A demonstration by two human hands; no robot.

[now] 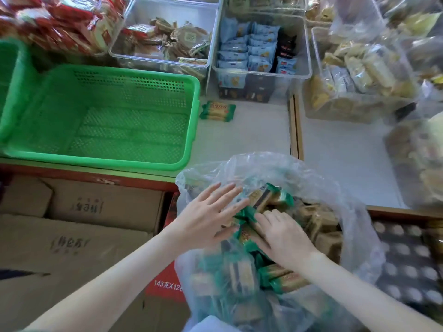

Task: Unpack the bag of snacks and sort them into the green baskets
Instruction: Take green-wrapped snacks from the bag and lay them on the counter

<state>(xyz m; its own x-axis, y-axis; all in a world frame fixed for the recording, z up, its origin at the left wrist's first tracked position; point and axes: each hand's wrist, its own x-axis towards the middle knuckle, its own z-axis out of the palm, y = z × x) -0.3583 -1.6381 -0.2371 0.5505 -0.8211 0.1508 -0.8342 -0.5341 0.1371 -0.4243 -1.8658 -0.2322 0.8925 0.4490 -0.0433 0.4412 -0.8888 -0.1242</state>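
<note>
— Where is the bag (263, 168) found, and what is held in it?

— It is seen at the near edge of the white shelf (251, 135). It is of clear plastic, open at the top and packed with green-edged snack packets (271, 200). Their print is too blurred to be read.

— And the hands?

— The left hand (211, 219) is laid flat on the bag's plastic, fingers straight and spread wide. The right hand (280, 238) is sunk among the packets with its fingers bent. Whether a packet is gripped cannot be told.

— What can be read?

— "143克X12" is printed in white on the red carton (165, 286) under the bag. Faint characters are stamped on the cardboard boxes (72, 236) to the left, but they cannot be made out.

— The containers?

— A green basket (100, 159) is set on the shelf, left of the bag and well apart from it. A second green basket (12, 80) is cut off at the left edge. Two loose packets (218, 112) lie just beside the first basket's far corner. Behind them, blue packets (239, 47) are stacked in a clear bin (299, 76), and brown-wrapped snacks in another clear bin (158, 59).
</note>
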